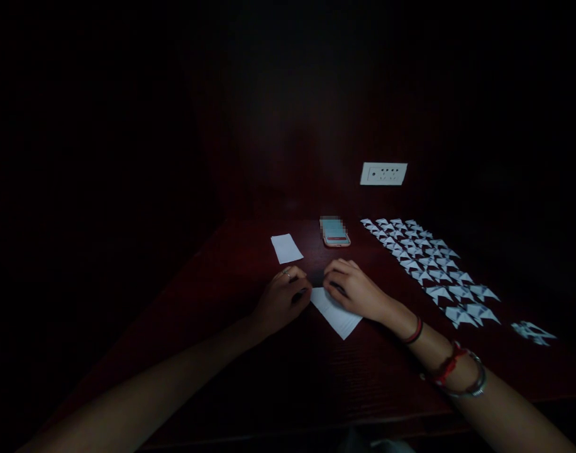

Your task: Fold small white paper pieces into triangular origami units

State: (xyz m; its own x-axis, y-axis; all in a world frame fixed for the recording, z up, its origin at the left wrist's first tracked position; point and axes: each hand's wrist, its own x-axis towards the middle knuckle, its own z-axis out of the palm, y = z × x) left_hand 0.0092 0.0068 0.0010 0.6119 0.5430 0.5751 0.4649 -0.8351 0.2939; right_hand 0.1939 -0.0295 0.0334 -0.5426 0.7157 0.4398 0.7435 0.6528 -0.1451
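Note:
A small white paper sheet (337, 314) lies on the dark red table (288, 371) in front of me. My left hand (281, 299) rests at its left corner with fingers curled and pinched on the paper's edge. My right hand (356, 289) lies on top of the sheet, fingers bent and pressing it down. The part of the paper under both hands is hidden. Red and dark bands and a metal bangle circle my right wrist.
Another white paper slip (287, 247) lies behind my left hand. A phone (335, 231) with a lit screen sits behind that. Several folded white paper pieces (427, 264) lie in rows at right, one more (533, 331) far right. A white wall socket (383, 173) is behind.

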